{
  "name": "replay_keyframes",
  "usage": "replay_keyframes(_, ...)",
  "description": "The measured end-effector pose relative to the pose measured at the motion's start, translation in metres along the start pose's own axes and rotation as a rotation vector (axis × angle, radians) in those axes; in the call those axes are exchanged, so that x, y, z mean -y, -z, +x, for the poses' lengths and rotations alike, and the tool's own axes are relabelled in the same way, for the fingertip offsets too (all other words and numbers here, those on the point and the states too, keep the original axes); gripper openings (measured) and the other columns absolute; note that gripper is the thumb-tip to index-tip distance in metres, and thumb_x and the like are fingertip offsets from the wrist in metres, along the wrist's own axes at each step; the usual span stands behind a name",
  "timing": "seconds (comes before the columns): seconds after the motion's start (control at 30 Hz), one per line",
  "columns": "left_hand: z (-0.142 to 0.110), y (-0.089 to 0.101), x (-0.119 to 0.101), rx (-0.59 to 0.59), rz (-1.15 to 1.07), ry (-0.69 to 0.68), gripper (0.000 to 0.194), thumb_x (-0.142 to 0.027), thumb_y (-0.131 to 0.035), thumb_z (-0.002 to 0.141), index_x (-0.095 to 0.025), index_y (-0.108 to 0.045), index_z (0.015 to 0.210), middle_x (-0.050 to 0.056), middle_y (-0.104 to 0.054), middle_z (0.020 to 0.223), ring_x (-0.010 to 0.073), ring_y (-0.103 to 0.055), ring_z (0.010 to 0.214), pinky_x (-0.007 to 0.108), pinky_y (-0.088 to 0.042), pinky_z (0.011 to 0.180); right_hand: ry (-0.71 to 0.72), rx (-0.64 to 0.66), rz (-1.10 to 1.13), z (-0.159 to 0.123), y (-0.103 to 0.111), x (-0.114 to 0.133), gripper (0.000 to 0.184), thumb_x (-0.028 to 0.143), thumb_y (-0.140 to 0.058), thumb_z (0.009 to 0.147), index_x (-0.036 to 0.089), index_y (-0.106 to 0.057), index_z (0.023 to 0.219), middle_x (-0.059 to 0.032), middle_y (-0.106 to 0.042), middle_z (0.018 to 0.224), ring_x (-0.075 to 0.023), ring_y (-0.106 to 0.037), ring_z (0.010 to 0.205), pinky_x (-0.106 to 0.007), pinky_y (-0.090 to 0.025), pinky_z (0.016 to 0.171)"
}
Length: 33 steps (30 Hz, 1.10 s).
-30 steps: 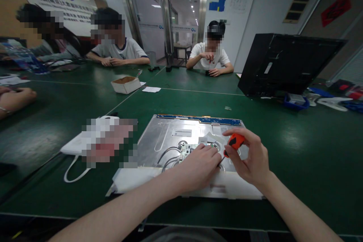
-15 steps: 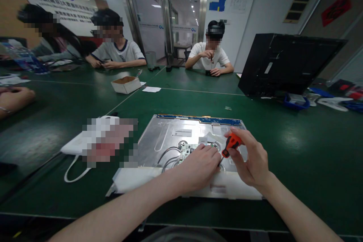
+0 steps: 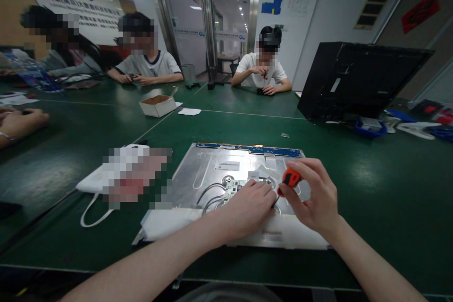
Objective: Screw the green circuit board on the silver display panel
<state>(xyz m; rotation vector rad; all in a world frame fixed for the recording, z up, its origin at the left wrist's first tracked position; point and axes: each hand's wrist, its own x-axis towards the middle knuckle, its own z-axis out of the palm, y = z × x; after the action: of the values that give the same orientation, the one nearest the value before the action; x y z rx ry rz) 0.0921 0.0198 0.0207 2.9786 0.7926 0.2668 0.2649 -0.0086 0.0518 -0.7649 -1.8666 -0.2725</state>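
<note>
A flat display panel (image 3: 205, 165) lies metal back up on the table, with a blue circuit strip (image 3: 247, 149) along its far edge. My right hand (image 3: 314, 198) holds an orange and black screwdriver (image 3: 290, 178) by its handle, between thumb and fingers. The screwdriver slants down, its shaft reaching beside my left fingertips. My left hand (image 3: 251, 203) rests closed over a small green circuit board (image 3: 231, 188) at the panel's middle. Its fingertips are curled under, so what they grip is hidden. Dark cables (image 3: 208, 188) run from the board's left side.
A white device with a strap (image 3: 95, 174) lies left of the panel. Beyond are an open cardboard box (image 3: 157, 106), a black monitor (image 3: 357, 82) and a blue tray (image 3: 370, 127). Several people sit around the green table (image 3: 389, 188); a co-worker's hand (image 3: 24, 125) is at far left.
My right hand has shifted its fingers round the screwdriver handle, and the handle has turned slightly. My left hand and the panel have stayed in place.
</note>
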Motion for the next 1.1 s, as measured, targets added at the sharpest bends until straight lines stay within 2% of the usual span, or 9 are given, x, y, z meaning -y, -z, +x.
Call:
replay_keyframes(0.17, -0.001, -0.002, 0.001, -0.004, 0.020, -0.022, 0.011, -0.022, -0.059, 0.097, -0.013, -0.061, 0.104, 0.011, -0.070, 0.106, 0.0286, -0.065, 0.099, 0.045, -0.046, 0.094, 0.007, 0.068, 0.074, 0.000, 0.001, 0.000, 0.048, 0.009, -0.046, 0.096, 0.020, -0.047, 0.142, -0.0105, -0.067, 0.107, -0.0189, -0.068, 0.087, -0.029, -0.058, 0.064)
replay_keyframes(0.37, 0.000, -0.005, 0.003, 0.031, 0.024, -0.046, 0.011, -0.019, -0.054, 0.099, -0.013, -0.060, 0.106, 0.012, -0.069, 0.109, 0.0279, -0.064, 0.101, 0.044, -0.046, 0.092, -0.003, -0.002, 0.145, -0.004, -0.005, -0.003, 0.051, 0.012, -0.058, 0.091, 0.024, -0.045, 0.138, -0.0083, -0.069, 0.104, -0.0190, -0.070, 0.080, -0.029, -0.058, 0.060)
replay_keyframes(0.5, -0.001, -0.004, 0.003, 0.038, 0.016, -0.046, 0.013, -0.019, -0.053, 0.100, -0.013, -0.059, 0.109, 0.012, -0.068, 0.111, 0.0273, -0.063, 0.102, 0.043, -0.045, 0.092, -0.020, -0.021, 0.176, -0.006, -0.005, -0.004, 0.048, 0.011, -0.055, 0.091, 0.025, -0.046, 0.136, -0.0083, -0.069, 0.104, -0.0190, -0.070, 0.079, -0.031, -0.059, 0.061)
replay_keyframes(0.67, -0.001, -0.003, 0.002, 0.021, 0.018, -0.031, 0.012, -0.021, -0.056, 0.099, -0.012, -0.059, 0.107, 0.011, -0.068, 0.108, 0.0268, -0.063, 0.098, 0.042, -0.044, 0.092, -0.008, -0.017, 0.223, -0.010, -0.004, -0.006, 0.054, 0.007, -0.056, 0.088, 0.022, -0.044, 0.139, -0.0101, -0.067, 0.111, -0.0190, -0.069, 0.082, -0.033, -0.060, 0.066)
replay_keyframes(0.9, -0.002, -0.003, 0.000, 0.016, 0.033, -0.034, 0.014, -0.020, -0.054, 0.099, -0.012, -0.058, 0.110, 0.012, -0.068, 0.111, 0.0280, -0.063, 0.102, 0.043, -0.045, 0.093, -0.011, -0.003, 0.193, -0.007, -0.004, -0.005, 0.050, 0.010, -0.055, 0.090, 0.023, -0.044, 0.138, -0.0088, -0.068, 0.106, -0.0182, -0.069, 0.077, -0.031, -0.059, 0.060)
replay_keyframes(1.1, -0.001, -0.004, 0.000, 0.023, 0.047, -0.047, 0.012, -0.020, -0.054, 0.099, -0.012, -0.060, 0.106, 0.012, -0.068, 0.108, 0.0290, -0.063, 0.100, 0.045, -0.046, 0.092, 0.008, 0.011, 0.108, -0.003, -0.003, -0.003, 0.045, 0.013, -0.055, 0.092, 0.022, -0.046, 0.136, -0.0070, -0.069, 0.097, -0.0187, -0.069, 0.075, -0.029, -0.058, 0.058)
